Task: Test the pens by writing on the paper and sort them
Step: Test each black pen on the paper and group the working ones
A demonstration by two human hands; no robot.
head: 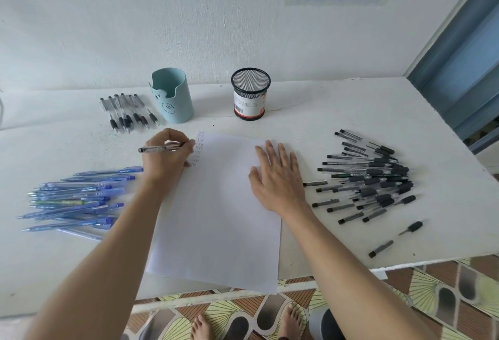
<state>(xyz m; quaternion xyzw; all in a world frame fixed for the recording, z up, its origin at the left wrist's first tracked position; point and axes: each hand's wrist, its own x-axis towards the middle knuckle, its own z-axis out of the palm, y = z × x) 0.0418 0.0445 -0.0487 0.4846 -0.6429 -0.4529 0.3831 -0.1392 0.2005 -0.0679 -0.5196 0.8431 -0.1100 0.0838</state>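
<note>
Paper lies mid-frame, overhanging the near edge of the table. Left hand pinches a clear pen at its upper-left corner; right hand presses flat, fingers straight. Lifting that palm could let the sheet skid mid-stroke.

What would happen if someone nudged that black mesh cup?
The mesh cup is probably light: it is thin wire mesh and looks empty. Standing upright and taller than wide, it might slide or tip if pushed near the rim. Being round, it would likely roll once on its side.
</note>
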